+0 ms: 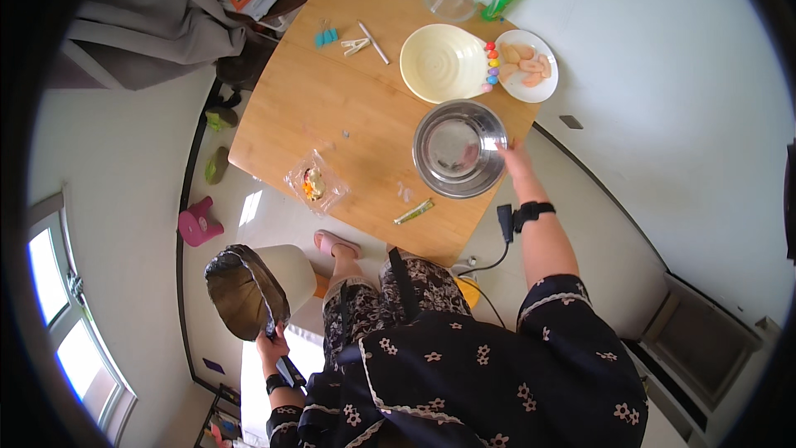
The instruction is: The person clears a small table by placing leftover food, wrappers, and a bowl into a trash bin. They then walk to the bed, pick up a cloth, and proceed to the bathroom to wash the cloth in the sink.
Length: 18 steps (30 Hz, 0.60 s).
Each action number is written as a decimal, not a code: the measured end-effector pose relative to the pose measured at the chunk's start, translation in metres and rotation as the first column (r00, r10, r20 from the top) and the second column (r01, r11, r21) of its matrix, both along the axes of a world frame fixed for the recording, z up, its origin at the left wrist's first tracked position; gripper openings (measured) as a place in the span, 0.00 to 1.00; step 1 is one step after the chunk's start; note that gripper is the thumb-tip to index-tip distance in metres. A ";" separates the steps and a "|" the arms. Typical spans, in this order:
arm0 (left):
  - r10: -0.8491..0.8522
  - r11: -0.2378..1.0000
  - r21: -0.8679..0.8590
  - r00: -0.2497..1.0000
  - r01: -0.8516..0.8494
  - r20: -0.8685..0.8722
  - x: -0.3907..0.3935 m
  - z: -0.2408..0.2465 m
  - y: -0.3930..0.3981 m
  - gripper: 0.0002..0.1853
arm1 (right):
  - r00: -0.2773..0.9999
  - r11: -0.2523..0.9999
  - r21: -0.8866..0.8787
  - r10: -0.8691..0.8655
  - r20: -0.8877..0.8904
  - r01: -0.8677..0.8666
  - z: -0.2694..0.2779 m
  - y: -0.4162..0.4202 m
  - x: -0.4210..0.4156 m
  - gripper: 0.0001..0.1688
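Note:
On the right, my right hand (516,158) grips the rim of a shiny stainless steel basin (429,180) near the table's right edge. Glare and reflections make it hard to tell whether the basin holds anything. My left hand (272,345), low on the left beside my body and off the table, holds a puffed-out, dark translucent plastic bag (242,298) by its gathered edge. On the wooden table (367,174), a clear plastic wrapper (336,190) lies spread beneath small orange and pale scraps (314,183). Closer to me is a narrow green packet (413,211).
Beyond the basin stand a cream bowl (435,65) with coloured beads, a white plate (541,90) of peeled fruit pieces and a glass jug (451,3). Clips (356,46) and a white pen (373,42) lie farther left. A pink stool (198,224) is on the floor.

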State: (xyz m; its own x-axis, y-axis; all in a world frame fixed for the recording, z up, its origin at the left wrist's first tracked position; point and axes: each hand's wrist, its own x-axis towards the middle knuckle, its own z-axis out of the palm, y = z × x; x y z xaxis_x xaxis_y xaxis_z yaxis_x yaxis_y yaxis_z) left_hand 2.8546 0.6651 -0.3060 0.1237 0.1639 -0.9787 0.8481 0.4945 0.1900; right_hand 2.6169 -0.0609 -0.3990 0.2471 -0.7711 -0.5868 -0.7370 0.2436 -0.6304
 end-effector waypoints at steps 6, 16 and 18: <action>0.050 0.999 -0.006 0.998 -0.050 0.040 -0.021 0.010 0.011 0.23 | 0.970 0.954 -0.212 0.231 0.077 -0.210 0.048 -0.045 0.117 0.31; 0.047 0.992 0.113 0.998 -0.052 0.044 -0.046 0.018 0.008 0.22 | 0.996 0.964 -0.263 -0.017 0.086 0.039 0.021 -0.053 0.154 0.21; 0.056 0.994 0.092 0.998 -0.057 0.022 -0.048 0.016 0.013 0.21 | 1.000 0.928 -0.373 0.014 0.000 -0.013 0.017 -0.060 0.145 0.22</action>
State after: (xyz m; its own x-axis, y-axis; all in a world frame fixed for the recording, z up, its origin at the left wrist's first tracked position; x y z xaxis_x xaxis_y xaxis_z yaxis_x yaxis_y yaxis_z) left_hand 2.8069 0.6786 -0.2903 0.1304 0.2610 -0.9565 0.8151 0.5210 0.2533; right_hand 2.7617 -0.1206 -0.3820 0.2604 -0.9306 -0.2572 -0.7367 -0.0193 -0.6759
